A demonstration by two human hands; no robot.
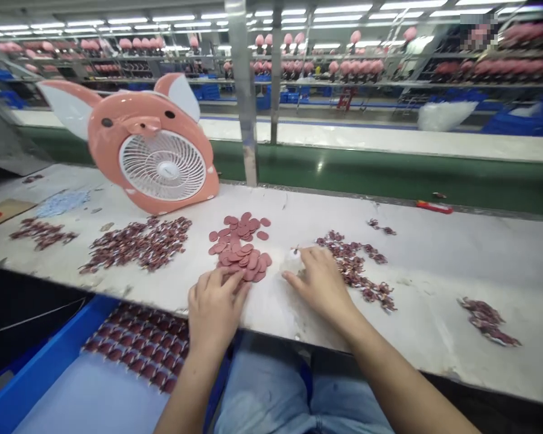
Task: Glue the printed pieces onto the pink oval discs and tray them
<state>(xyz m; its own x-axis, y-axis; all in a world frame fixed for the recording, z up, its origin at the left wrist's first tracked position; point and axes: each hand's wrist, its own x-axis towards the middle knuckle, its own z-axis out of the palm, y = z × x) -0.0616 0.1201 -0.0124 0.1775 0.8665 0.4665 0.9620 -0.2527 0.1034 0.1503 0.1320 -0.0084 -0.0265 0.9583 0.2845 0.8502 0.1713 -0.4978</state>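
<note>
My left hand [218, 306] rests at the near edge of a pile of flat, dull-pink round discs [242, 247]. Its thumb and fingertips are a little apart and touch the lowest discs. Just right of the pile, my right hand [322, 278] curls its thumb and index finger around a small translucent piece with a white top [293, 260]. A tiny dark tip shows on that top; the fingers partly hide the piece. Beyond my right hand lies a loose heap of small dark-red parts with wire-like ends [350, 262].
A pink pig-shaped fan [151, 150] stands at the back left. More dark-red parts [140, 241] lie before it. A small cluster [486, 319] sits far right. A red marker-like item [434, 207] lies by the back edge. Below left, a blue crate [40, 386] holds rows of parts.
</note>
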